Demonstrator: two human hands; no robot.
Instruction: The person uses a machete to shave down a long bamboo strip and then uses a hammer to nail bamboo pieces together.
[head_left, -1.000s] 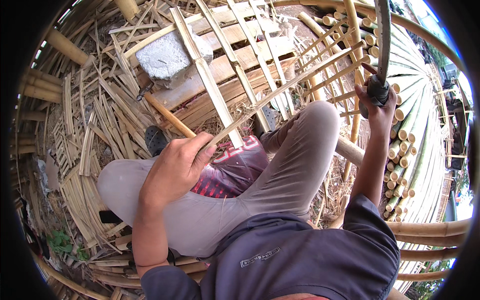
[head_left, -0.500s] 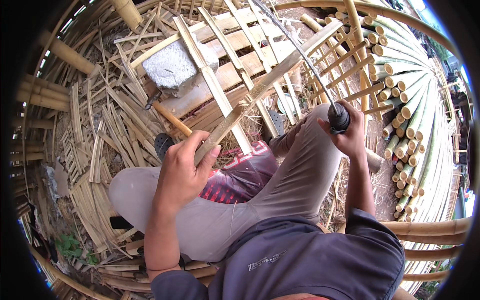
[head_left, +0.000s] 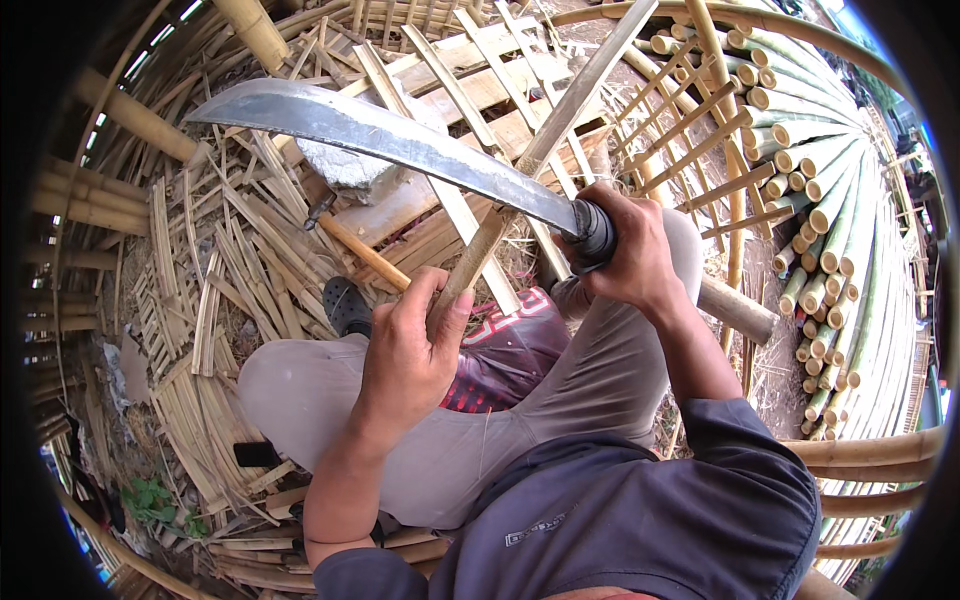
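Bamboo strip, one, clasped in left grip, one machete, clasped in right grip

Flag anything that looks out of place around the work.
A flat black object beside the person's left leg stands out: dark and plain against pale, loose bamboo strips. I can't tell what it is. The curved knife in the right hand looks whole, its blade streaked.

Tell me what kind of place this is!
It looks like a bamboo workshop, though I can't be sure: cut poles are stacked on the right, split strips lie scattered on the left, and the person's right hand grips a big knife.
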